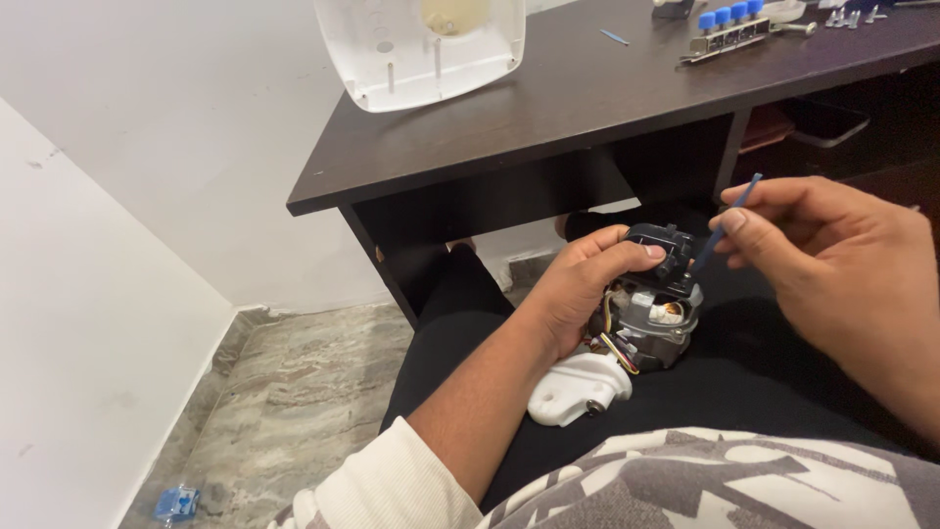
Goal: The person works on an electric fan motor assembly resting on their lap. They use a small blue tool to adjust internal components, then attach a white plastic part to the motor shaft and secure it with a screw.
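Head view: a motor (651, 318) is held on the lap by the left hand (578, 289), fingers closed round its black top. A thin blue tool (725, 223) (tip at the motor) is pinched by the right hand (832, 255). A white cover (421, 44) lies on the desk (548, 118).

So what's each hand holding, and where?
Left hand grips the small motor by its black top; right hand pinches the thin blue tool mid-shaft.
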